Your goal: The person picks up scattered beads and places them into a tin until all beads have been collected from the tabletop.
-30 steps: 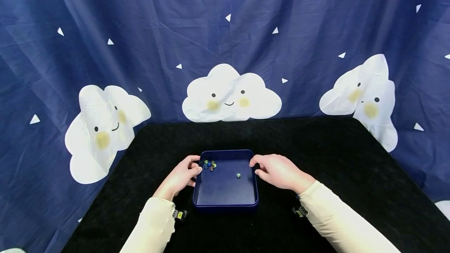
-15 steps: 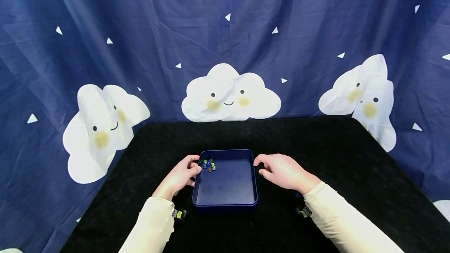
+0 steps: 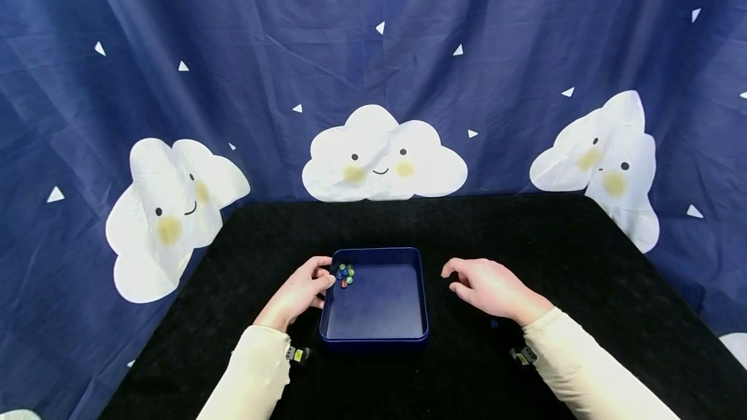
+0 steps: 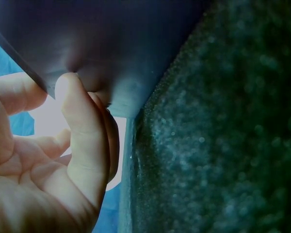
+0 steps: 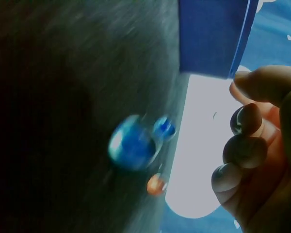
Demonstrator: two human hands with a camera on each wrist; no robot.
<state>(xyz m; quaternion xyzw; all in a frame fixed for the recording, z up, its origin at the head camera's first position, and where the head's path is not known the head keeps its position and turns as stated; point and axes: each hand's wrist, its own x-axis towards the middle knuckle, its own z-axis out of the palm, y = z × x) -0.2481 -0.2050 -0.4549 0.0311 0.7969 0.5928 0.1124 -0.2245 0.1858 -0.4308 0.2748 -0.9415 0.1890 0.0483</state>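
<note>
Marbles outside navy tray, blurry

beyond the black tabletop we see a blue curtain with small white triangles. we spot white clouds on its left, far and right stretches.

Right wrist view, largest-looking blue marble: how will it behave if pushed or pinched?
The blue marble looks round, so a nudge would likely roll it. Its glossy highlight suggests a slippery pinch. The dark, fuzzy-looking cloth beneath may slow it somewhat.
</note>
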